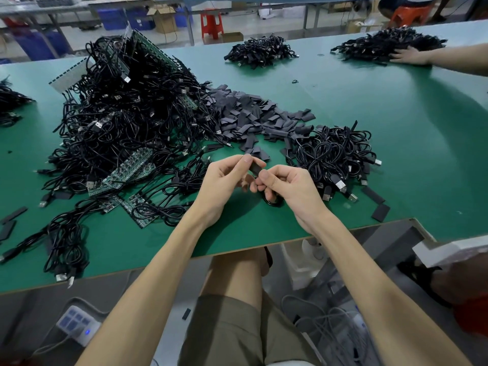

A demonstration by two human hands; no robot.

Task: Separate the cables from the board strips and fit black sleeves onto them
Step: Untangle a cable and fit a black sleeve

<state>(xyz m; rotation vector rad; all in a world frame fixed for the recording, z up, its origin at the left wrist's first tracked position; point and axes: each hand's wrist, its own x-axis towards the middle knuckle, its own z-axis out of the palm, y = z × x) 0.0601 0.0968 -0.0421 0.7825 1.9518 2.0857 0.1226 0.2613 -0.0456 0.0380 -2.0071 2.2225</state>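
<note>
Green table (396, 133) in a workshop, heaped with cables (126, 122) and sleeves (245, 112).
Near the table's front edge, the left hand (224, 180) pinches a black sleeve (255, 168); the right hand (290, 186) grips a cable (272, 203).

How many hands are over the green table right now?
3. The left hand pinches a black sleeve and the right hand grips a cable, near the front edge; another person's hand rests on the far right cable pile. None seems hidden.

Past the far edge of the green worktop (396, 122) stand a red stool (212, 22), blue crates (124, 18) and an open cardboard box (165, 19); a white power strip (76, 324) lies on the floor below the near edge
</note>
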